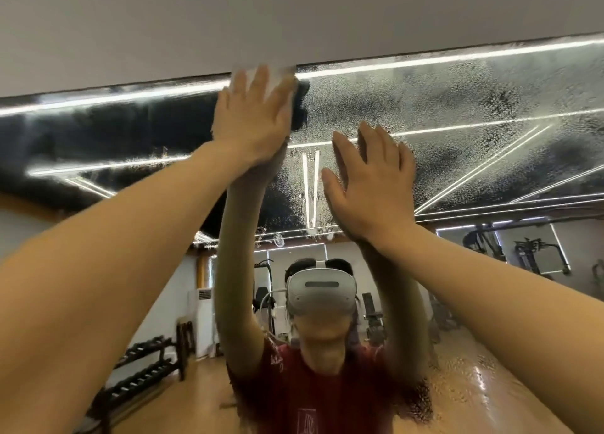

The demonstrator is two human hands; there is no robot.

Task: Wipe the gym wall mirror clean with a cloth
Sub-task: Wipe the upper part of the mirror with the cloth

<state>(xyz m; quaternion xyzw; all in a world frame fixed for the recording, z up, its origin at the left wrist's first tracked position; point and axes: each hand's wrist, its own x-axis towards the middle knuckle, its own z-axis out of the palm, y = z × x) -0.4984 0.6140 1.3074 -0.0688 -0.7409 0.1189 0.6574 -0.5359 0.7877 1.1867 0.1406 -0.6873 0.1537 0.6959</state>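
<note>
- While the left hand [253, 120] presses a white cloth [277, 77] flat against the top edge of the mirror [457, 113], the fingers are straight and spread wide over it; the cloth is under the palm and partly over the wall [294, 15] above the glass.
- The right hand [369, 185] is open too, fingers straight, and holds nothing. It is near the wet glass, lower than the left hand, but I cannot tell if the palm touches it.
- Risk: the cloth is only pushed, not gripped. I think it can slide out from under the palm on the wet surface and fall down.
- Risk: the cloth passes over the top edge, so it may leave a wet mark on the wall.
- Risk: the glass to the right is covered with small drops, while the part to the left looks darker and clearer. If the strokes do not overlap, streaks will probably stay.
- Risk: if the bare right palm leans on the glass, it could leave a print there.
- Risk: both arms reach high, so the pressure is perhaps weak at the top.
- Containers: I see no bucket, bottle or other container. In the reflection there is only a rack of dumbbells [143, 368] on the floor.
</note>
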